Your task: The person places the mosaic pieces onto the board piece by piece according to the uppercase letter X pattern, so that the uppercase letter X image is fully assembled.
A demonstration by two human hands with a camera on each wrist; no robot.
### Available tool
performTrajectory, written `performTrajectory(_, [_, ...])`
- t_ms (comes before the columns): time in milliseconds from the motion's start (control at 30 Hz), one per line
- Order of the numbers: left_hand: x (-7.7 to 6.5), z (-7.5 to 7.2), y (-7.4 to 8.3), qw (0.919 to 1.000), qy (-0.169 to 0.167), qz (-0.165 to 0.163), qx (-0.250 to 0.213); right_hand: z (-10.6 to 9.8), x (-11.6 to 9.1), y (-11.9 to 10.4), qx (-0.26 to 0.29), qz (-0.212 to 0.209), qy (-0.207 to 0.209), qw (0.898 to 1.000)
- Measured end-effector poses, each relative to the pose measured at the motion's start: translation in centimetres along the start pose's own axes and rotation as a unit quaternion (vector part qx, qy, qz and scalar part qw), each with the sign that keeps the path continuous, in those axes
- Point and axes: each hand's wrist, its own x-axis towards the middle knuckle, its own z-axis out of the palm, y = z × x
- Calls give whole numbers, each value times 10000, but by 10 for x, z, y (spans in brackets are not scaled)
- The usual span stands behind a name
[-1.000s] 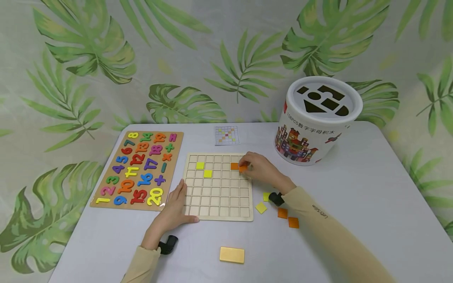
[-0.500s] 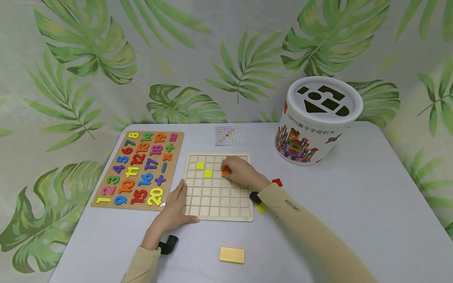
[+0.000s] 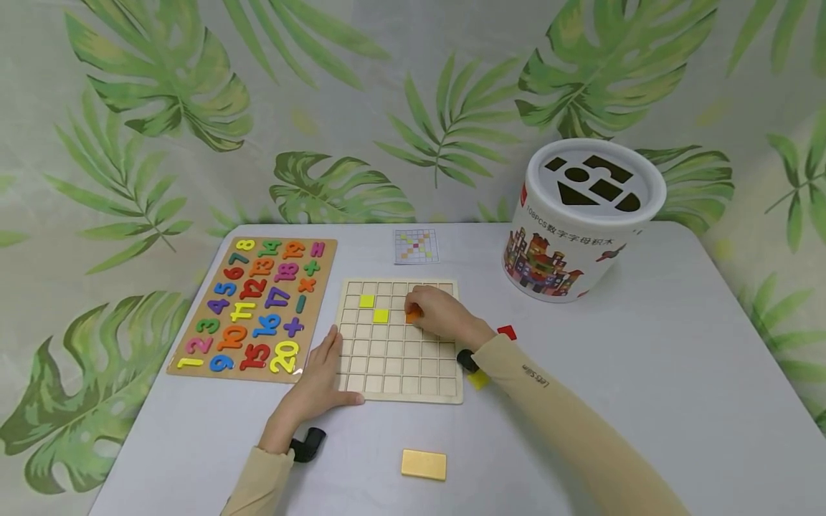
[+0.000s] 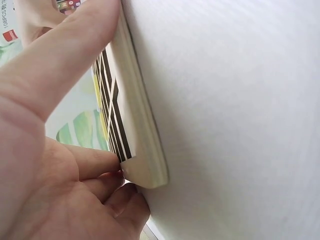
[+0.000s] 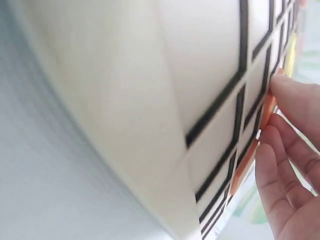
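A square wooden grid board [image 3: 393, 365] lies flat on the table. My left hand [image 3: 314, 387] rests at its near left corner, fingers along the left edge and thumb against the near edge. Over the upper right cells, my right hand [image 3: 442, 313] pinches an orange tile [image 5: 270, 107] between thumb and fingers, low on the grid. Another orange tile [image 5: 244, 167] sits on the board close to these fingers in the right wrist view; the hand hides it in the head view. Two yellow tiles [image 3: 366, 301] lie diagonally in upper left cells.
Behind the board lies a small pattern card [image 3: 416, 246]. A number board [image 3: 252, 308] is at left, a white bucket [image 3: 574, 251] back right. A red tile [image 3: 507, 332] and a yellow tile [image 3: 479, 380] show beside the right forearm. A gold block [image 3: 424, 464] lies in front.
My right hand has moved left across the board with an orange tile, then stayed there. Its forearm now covers the loose orange tiles, and a red tile has come into view. My left hand stays put.
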Motion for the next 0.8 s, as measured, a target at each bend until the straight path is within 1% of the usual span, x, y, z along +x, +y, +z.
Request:
performTrajectory(100, [1, 0, 1, 10000, -3, -2, 2, -11, -9, 4, 373, 77, 77, 9992])
performTrajectory(167, [1, 1, 0, 10000, 47, 53, 18, -21, -19, 11, 702, 121, 208, 9972])
performTrajectory(267, [0, 1, 0, 10000, 67, 35, 41, -36, -40, 25, 986, 169, 389, 9942])
performTrajectory(333, [0, 1, 0, 9999, 106, 37, 18, -45, -58, 36, 1079, 233, 493, 9927])
performTrajectory(433, [-2, 0, 0, 10000, 98, -17, 5, -52, -84, 52, 1093, 460, 609, 9911])
performTrajectory(567, [-3, -1, 1, 9999, 111, -2, 12, -53, -110, 72, 982, 686, 608, 9909])
performTrajectory(667, [-2, -1, 1, 9999, 107, 17, -4, -50, -122, 84, 852, 762, 500, 9922])
performTrajectory(800, [-1, 0, 2, 10000, 89, 22, -15, -45, -131, 90, 640, 715, 348, 9948])
